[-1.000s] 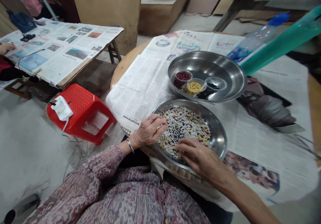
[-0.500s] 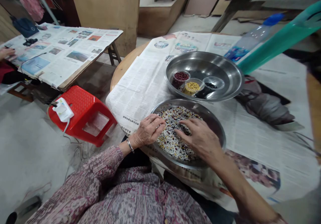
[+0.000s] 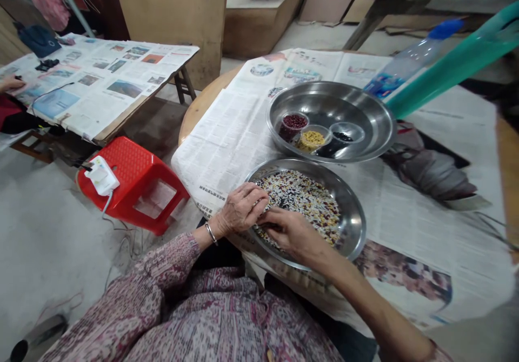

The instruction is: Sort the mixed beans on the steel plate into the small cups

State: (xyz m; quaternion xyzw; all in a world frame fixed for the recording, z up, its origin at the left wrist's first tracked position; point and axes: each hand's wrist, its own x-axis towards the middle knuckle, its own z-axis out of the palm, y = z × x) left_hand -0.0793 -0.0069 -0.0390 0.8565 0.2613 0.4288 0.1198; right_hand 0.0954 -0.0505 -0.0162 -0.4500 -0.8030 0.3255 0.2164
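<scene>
A steel bowl (image 3: 357,219) near me holds a mix of white rice grains and red, yellow and black beans (image 3: 302,197). My left hand (image 3: 243,208), with a bracelet at the wrist, is curled at the bowl's left rim; what lies inside its fingers is hidden. My right hand (image 3: 290,232) is over the left part of the mix, its fingers drawn together and touching the left hand's fingertips. Whatever it pinches is too small to make out. Behind stands a larger steel basin (image 3: 360,102) with clear cups of red beans (image 3: 294,121), yellow beans (image 3: 312,138) and black beans (image 3: 343,136).
Newspaper (image 3: 227,135) covers the round table. A blue-capped plastic bottle (image 3: 409,65), a green tube-like object (image 3: 450,70) and a grey crumpled bag (image 3: 433,167) lie to the right. A red stool (image 3: 133,173) carries a white power strip (image 3: 101,175). Another person's hand (image 3: 10,84) rests at the left table.
My right hand has moved left across the bowl to meet my left hand, and its fingers have closed. The grains on the right are uncovered. My left hand has barely moved.
</scene>
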